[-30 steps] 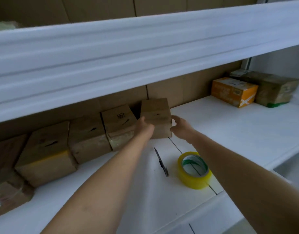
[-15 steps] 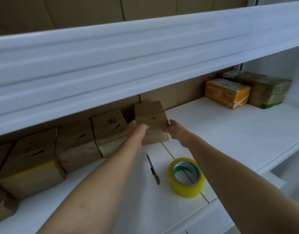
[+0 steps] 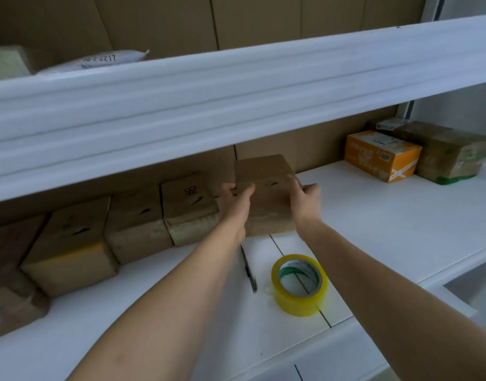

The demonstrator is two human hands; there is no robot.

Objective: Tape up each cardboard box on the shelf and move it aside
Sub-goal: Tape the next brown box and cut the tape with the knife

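Observation:
A small brown cardboard box (image 3: 266,185) stands at the right end of a row of similar boxes (image 3: 187,204) on the white shelf (image 3: 373,221). My left hand (image 3: 235,199) grips its left side, with the thumb on top. On the other side my right hand (image 3: 302,196) grips the right edge. In front of the box lie a roll of yellow tape (image 3: 299,284) and a dark knife (image 3: 248,268).
An orange box (image 3: 382,155) and a taped brown box (image 3: 445,152) stand at the far right of the shelf. The upper shelf board (image 3: 236,92) overhangs close above the boxes. A white packet (image 3: 90,63) lies on top of that shelf.
Both hands have closed more firmly round the box, thumbs over its top. The box looks slightly lifted or tilted toward me, away from the row.

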